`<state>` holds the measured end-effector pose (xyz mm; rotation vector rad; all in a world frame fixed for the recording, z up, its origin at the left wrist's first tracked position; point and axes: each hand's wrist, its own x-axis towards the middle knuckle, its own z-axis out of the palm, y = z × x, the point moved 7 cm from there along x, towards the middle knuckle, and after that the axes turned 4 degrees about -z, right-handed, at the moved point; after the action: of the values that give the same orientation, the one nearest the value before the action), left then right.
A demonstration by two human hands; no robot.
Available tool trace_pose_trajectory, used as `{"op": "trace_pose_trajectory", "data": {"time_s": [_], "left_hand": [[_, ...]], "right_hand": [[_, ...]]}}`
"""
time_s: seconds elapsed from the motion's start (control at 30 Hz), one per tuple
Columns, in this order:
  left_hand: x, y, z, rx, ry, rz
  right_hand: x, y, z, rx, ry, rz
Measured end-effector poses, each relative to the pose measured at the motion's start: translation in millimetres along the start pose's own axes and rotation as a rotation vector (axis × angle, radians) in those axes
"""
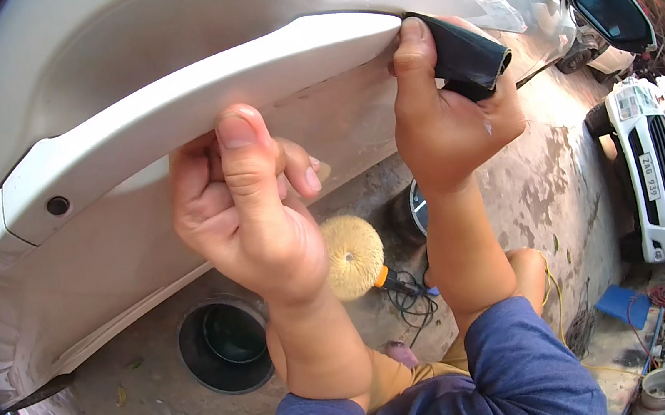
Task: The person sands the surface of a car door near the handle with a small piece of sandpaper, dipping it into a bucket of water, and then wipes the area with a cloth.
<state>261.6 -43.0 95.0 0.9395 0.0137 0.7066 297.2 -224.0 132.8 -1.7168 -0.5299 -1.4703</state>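
A white car door handle (295, 49) with a small dark round button runs across the pale door panel (116, 34). My left hand (245, 211) is curled at the handle's lower edge, thumb upright against it and some fingertips hidden behind it. My right hand (450, 108) grips a folded dark green-black sheet (472, 55) at the handle's right end, its thumb pressed on the sheet's corner beside the handle. The right hand's other fingers are partly hidden by the sheet.
Below are a dark bucket (224, 343), a polisher with a fluffy yellow pad (346, 248) and cables on the stained concrete (543, 213). A side mirror (604, 4) juts out at upper right. Another white car (654, 224), a blue board (622, 304) and assorted clutter line the right.
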Motion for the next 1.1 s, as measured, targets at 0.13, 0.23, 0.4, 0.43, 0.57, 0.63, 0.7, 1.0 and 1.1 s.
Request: {"op": "trace_pose_trajectory", "data": {"time_s": [0.13, 0.23, 0.4, 0.43, 0.57, 0.63, 0.7, 1.0, 1.1], "left_hand": [[4.2, 7.5, 2.2, -0.004, 0.006, -0.01], [8.4, 14.7, 1.5, -0.059, -0.041, -0.066], [9.0, 12.1, 4.0, -0.24, -0.264, -0.133], [9.6, 12.4, 4.3, -0.242, -0.266, -0.13], [8.9, 7.7, 5.4, -0.224, -0.253, -0.105], [9.5, 6.9, 5.4, -0.233, -0.242, -0.093], [11.0, 8.5, 4.4, -0.233, -0.254, -0.062], [10.0, 8.0, 5.9, -0.229, -0.232, -0.035], [10.4, 9.1, 4.8, -0.234, -0.236, -0.026]], "right_hand": [[9.8, -7.7, -4.4, -0.041, -0.051, -0.114], [20.9, -3.7, -7.4, -0.043, -0.139, -0.165], [19.3, -4.5, -7.4, 0.001, -0.219, -0.135], [18.6, -7.1, -6.3, 0.001, -0.217, -0.138], [15.6, -3.7, -6.8, 0.004, -0.195, -0.032], [12.9, -1.8, -5.6, 0.018, -0.185, -0.012], [9.3, 2.5, -3.7, 0.025, -0.125, 0.045], [0.5, -3.1, -2.9, -0.039, 0.012, -0.082], [-0.3, -2.0, -1.4, 0.029, 0.058, -0.024]]}}
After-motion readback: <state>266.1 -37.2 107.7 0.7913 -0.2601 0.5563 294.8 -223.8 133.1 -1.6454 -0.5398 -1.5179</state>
